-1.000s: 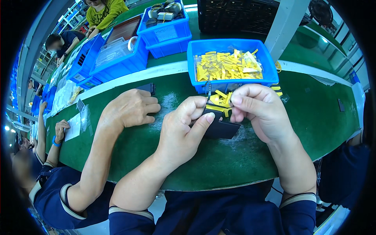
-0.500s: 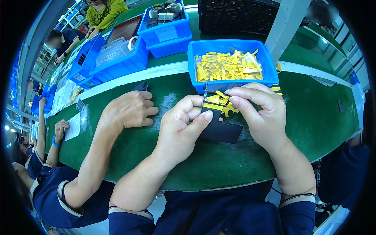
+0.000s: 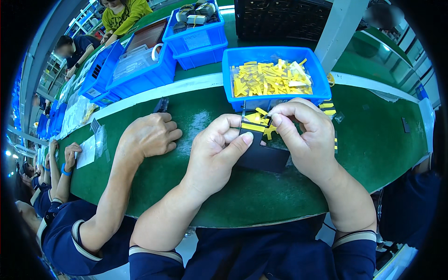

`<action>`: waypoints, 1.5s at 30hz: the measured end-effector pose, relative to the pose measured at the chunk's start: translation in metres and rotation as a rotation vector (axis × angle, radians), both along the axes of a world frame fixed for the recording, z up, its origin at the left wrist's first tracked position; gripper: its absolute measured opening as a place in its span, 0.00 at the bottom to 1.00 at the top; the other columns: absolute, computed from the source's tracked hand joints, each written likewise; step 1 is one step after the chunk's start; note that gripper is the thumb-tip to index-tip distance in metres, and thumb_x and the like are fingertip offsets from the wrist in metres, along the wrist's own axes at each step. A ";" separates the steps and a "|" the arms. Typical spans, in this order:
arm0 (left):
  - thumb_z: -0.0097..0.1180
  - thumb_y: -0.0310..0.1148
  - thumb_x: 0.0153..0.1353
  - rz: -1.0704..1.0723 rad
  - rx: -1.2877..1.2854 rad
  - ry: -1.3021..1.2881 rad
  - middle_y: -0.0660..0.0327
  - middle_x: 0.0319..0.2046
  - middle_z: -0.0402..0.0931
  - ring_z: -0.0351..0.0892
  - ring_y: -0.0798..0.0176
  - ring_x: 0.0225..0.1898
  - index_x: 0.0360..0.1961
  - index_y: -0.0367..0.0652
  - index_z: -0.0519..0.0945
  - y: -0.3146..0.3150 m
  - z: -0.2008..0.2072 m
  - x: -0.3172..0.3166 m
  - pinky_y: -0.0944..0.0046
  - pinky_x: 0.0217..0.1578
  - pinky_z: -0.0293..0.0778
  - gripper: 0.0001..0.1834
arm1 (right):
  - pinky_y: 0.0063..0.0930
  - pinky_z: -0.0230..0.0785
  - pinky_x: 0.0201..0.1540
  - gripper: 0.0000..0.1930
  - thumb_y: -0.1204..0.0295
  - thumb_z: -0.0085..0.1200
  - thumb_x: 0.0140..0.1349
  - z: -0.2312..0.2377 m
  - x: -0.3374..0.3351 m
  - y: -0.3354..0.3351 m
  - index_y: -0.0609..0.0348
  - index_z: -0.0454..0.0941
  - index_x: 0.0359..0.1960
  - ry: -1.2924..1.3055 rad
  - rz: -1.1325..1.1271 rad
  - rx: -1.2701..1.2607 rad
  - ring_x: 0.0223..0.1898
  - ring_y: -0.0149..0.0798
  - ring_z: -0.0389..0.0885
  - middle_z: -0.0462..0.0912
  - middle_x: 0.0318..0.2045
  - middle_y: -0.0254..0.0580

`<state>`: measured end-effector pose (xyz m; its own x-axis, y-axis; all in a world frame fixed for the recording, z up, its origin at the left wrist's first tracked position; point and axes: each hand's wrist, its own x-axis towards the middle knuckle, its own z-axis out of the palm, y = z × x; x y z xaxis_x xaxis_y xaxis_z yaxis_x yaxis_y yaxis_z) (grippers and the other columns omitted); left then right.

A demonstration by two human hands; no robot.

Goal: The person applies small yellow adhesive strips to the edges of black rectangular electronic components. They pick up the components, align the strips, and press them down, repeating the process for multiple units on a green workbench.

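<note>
My left hand (image 3: 215, 151) grips a flat black piece (image 3: 262, 157) between thumb and fingers, above the green table. A yellow strip (image 3: 253, 127) lies across its upper part, just beyond my thumb. My right hand (image 3: 308, 137) is closed in a pinch at the piece's upper right corner. Something small and dark shows at those fingertips; I cannot tell whether it belongs to the black piece. Behind both hands is a small heap of yellow strips (image 3: 259, 115), partly hidden by them.
A blue bin (image 3: 227, 77) of yellow strips stands beyond my hands, near a grey post (image 3: 337, 35). More blue bins (image 3: 142, 77) are at the back left. To my left, a co-worker's hand (image 3: 148, 135) rests over the green table (image 3: 261, 205). A black part (image 3: 162, 105) lies beyond it.
My right fingertips have shifted slightly and curled in at the black piece's corner. My left hand keeps its grip. The co-worker's hand has drawn back a little to the left.
</note>
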<state>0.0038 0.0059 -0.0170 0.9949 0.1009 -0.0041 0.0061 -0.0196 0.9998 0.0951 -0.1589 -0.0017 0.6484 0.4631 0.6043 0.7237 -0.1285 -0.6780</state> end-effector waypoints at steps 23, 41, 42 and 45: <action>0.50 0.26 0.64 -0.153 -0.388 -0.085 0.53 0.37 0.80 0.80 0.66 0.39 0.46 0.34 0.70 -0.006 0.006 -0.002 0.67 0.44 0.74 0.11 | 0.17 0.70 0.28 0.03 0.79 0.57 0.52 0.003 0.002 -0.008 0.63 0.75 0.27 0.564 0.357 0.176 0.25 0.23 0.77 0.77 0.23 0.33; 0.50 0.25 0.63 -0.043 -0.256 -0.121 0.53 0.36 0.78 0.82 0.61 0.37 0.46 0.36 0.69 -0.005 0.005 -0.002 0.65 0.41 0.77 0.11 | 0.20 0.73 0.36 0.08 0.77 0.60 0.55 0.001 0.010 -0.009 0.66 0.82 0.36 0.696 0.410 0.204 0.30 0.27 0.80 0.83 0.30 0.40; 0.49 0.25 0.64 -0.049 -0.246 -0.103 0.54 0.36 0.79 0.81 0.64 0.38 0.47 0.36 0.69 -0.005 0.007 -0.002 0.67 0.41 0.76 0.11 | 0.21 0.71 0.38 0.10 0.76 0.62 0.54 0.001 0.010 -0.009 0.64 0.82 0.38 0.672 0.364 0.155 0.33 0.27 0.79 0.82 0.31 0.40; 0.49 0.24 0.64 0.030 0.026 -0.091 0.55 0.36 0.80 0.80 0.67 0.39 0.47 0.35 0.69 -0.005 0.005 -0.002 0.69 0.42 0.74 0.11 | 0.24 0.71 0.39 0.12 0.77 0.62 0.51 0.004 0.004 -0.003 0.63 0.82 0.39 0.187 0.171 0.084 0.35 0.36 0.79 0.81 0.33 0.42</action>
<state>0.0017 0.0004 -0.0120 0.9875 0.1296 0.0897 -0.0842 -0.0472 0.9953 0.0992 -0.1620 0.0023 0.6686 0.5293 0.5223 0.5914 0.0472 -0.8050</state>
